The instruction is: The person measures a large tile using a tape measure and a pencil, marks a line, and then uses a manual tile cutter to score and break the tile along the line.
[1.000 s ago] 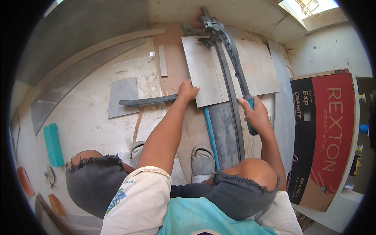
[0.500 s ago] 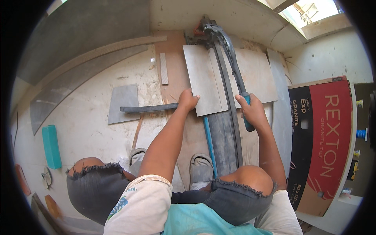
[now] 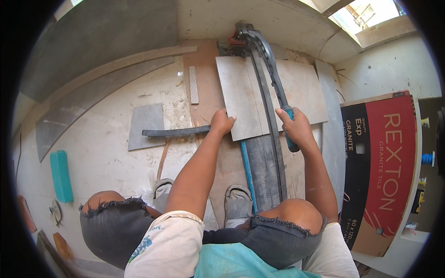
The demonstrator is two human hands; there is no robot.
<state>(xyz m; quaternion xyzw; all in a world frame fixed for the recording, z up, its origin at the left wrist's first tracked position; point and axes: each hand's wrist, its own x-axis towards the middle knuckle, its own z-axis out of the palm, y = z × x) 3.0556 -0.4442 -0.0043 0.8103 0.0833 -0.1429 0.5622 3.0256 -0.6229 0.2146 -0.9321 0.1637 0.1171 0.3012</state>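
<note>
A pale grey tile (image 3: 238,99) lies across the tile cutter (image 3: 262,173), under its long dark rail. A thin line runs along the tile just left of the rail. My left hand (image 3: 223,122) is closed on the tile's near left edge, thumb on top; its other fingers are partly hidden. My right hand (image 3: 296,126) is wrapped round the teal and black grip of the cutter's lever handle (image 3: 276,85), which slants over the tile's right part. The handle's far end joins the cutter's head by the wall. A curved black support arm (image 3: 176,131) sticks out left of the cutter.
A grey tile offcut (image 3: 146,126) and a narrow strip (image 3: 193,85) lie left of the cutter. Larger dark tiles (image 3: 106,41) lean at the far left. A teal case (image 3: 61,176) sits at left; a red and black carton (image 3: 382,171) stands at right.
My right hand and the handle's near end have shifted slightly left and away from me. My left hand stays at the tile's edge. The view has tilted a little.
</note>
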